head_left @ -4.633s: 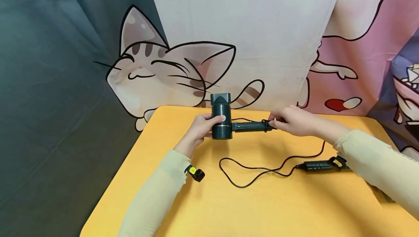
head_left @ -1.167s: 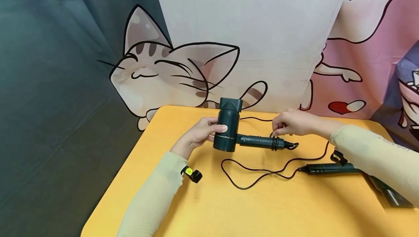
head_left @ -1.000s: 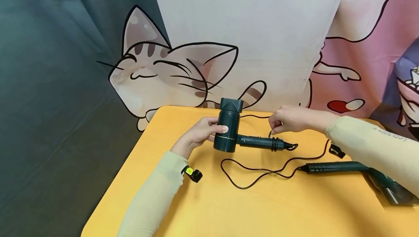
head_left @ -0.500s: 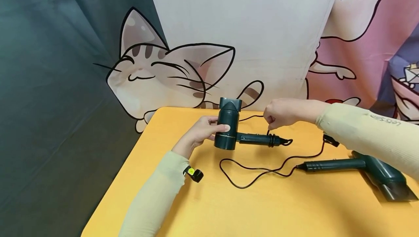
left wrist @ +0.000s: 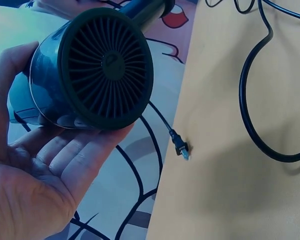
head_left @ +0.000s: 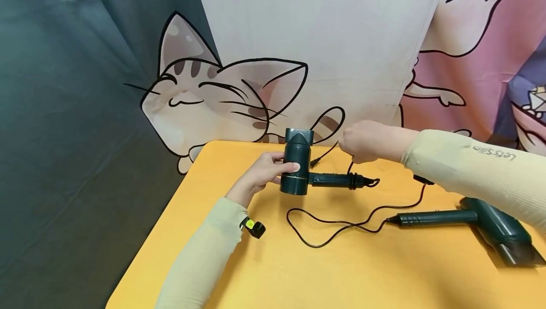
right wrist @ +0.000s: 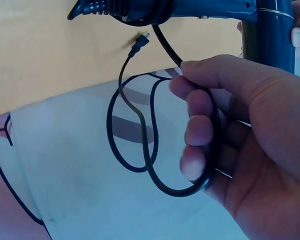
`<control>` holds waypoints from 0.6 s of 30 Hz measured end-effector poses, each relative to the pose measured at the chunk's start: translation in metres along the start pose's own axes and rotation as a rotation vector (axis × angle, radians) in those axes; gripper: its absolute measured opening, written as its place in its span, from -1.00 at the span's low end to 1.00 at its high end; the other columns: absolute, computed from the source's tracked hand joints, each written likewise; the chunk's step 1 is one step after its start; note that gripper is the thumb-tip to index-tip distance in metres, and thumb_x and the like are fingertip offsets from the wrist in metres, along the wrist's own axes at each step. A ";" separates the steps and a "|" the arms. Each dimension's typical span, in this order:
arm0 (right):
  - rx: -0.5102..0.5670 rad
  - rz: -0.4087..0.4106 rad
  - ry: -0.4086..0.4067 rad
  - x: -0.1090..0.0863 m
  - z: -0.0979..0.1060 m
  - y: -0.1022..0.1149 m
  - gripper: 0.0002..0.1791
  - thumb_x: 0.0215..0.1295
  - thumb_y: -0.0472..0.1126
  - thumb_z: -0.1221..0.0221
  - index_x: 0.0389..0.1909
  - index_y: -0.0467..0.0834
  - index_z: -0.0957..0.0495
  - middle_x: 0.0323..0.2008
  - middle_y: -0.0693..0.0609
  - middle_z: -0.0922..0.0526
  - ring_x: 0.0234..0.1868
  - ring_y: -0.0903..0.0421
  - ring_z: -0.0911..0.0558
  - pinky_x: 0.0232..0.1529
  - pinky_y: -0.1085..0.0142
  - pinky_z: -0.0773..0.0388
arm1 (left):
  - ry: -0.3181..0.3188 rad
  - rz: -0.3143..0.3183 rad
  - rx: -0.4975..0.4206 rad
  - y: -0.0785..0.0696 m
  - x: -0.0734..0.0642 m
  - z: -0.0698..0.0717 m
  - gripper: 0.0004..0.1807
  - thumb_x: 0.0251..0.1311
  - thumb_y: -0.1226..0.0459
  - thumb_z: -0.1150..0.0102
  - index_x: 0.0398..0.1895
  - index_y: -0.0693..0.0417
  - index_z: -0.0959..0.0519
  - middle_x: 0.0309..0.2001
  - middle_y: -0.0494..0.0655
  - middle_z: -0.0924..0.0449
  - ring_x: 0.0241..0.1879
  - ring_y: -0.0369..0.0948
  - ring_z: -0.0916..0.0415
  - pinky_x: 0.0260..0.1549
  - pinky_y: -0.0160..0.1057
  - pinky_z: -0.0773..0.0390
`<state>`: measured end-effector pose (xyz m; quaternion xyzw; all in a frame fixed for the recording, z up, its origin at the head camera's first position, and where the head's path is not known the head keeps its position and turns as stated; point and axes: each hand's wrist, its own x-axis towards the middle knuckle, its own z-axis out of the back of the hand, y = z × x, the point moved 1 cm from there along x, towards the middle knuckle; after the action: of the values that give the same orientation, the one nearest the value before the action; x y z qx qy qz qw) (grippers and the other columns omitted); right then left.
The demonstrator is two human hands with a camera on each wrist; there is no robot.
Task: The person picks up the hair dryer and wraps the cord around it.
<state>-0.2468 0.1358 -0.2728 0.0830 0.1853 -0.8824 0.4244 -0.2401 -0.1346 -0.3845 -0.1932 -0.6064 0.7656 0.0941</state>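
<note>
My left hand (head_left: 262,171) holds a dark green hair dryer (head_left: 296,162) by its barrel, thumb on the near side, nozzle pointing up and handle out to the right. The left wrist view shows the dryer's round intake grille (left wrist: 110,67) facing the camera. Black cord is wrapped round the handle's end. My right hand (head_left: 362,140), just beyond the handle, grips the power cord (right wrist: 167,45), which runs from the handle under the thumb and through the curled fingers. The loose end loops out of the fist to a two-pin plug (right wrist: 138,45), which hangs free.
A second dark green hair dryer (head_left: 435,217) lies on the yellow table (head_left: 341,276) at the right, its cord (head_left: 315,245) looped loosely across the middle. A cartoon cat backdrop (head_left: 273,29) hangs close behind the table's far edge.
My right hand has left the handle's end and moved left and away with the cord; the plug now shows beside the barrel. The dryer was shifted slightly right and nearer, its handle now lower.
</note>
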 end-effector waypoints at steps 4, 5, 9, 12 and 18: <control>0.085 -0.001 -0.058 0.002 -0.002 -0.001 -0.66 0.33 -0.28 -0.34 -0.56 -0.05 -0.41 -0.59 0.08 -0.37 -0.56 0.16 -0.31 -0.52 0.28 -0.27 | -0.017 -0.004 -0.003 0.001 -0.001 0.001 -0.32 0.32 0.15 -0.42 0.44 0.26 -0.51 0.14 0.18 -0.75 0.06 0.03 -0.76 0.02 0.14 -0.75; 0.136 -0.001 -0.069 0.002 -0.004 -0.001 -0.66 0.36 -0.27 -0.33 -0.55 -0.04 -0.41 -0.59 0.10 -0.35 -0.56 0.17 -0.29 -0.51 0.29 -0.23 | -0.021 -0.003 -0.004 0.002 -0.001 0.001 -0.32 0.32 0.14 -0.42 0.43 0.26 -0.51 0.14 0.19 -0.75 0.06 0.03 -0.76 0.02 0.13 -0.75; 0.369 0.040 -0.140 -0.001 -0.015 -0.005 -0.67 0.45 -0.24 -0.31 -0.52 -0.01 -0.46 -0.60 0.17 -0.33 -0.57 0.24 -0.29 -0.47 0.33 -0.22 | -0.053 0.007 -0.021 0.005 -0.001 0.002 -0.31 0.31 0.13 -0.44 0.43 0.26 -0.51 0.16 0.19 -0.73 0.06 0.03 -0.76 -0.01 0.11 -0.76; 0.498 0.084 -0.199 -0.006 -0.024 -0.007 -0.70 0.47 -0.26 -0.30 -0.50 -0.01 -0.50 -0.62 0.22 -0.33 -0.59 0.30 -0.29 -0.46 0.35 -0.27 | -0.095 0.020 -0.031 0.008 0.000 0.002 -0.28 0.30 0.11 -0.46 0.45 0.24 -0.50 0.16 0.18 -0.72 0.04 0.01 -0.75 -0.05 0.05 -0.78; 0.638 0.082 -0.319 -0.019 -0.043 -0.005 -0.78 0.52 -0.26 -0.27 -0.40 -0.02 -0.63 -0.56 0.27 -0.42 -0.57 0.35 -0.35 -0.40 0.35 -0.35 | -0.173 0.017 -0.056 0.011 0.002 0.003 -0.30 0.31 0.06 -0.46 0.43 0.19 -0.53 0.15 0.16 -0.71 0.03 -0.02 -0.74 -0.11 -0.04 -0.80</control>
<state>-0.2395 0.1690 -0.3050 0.0797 -0.1716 -0.8799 0.4359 -0.2421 -0.1391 -0.3952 -0.1341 -0.6316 0.7630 0.0297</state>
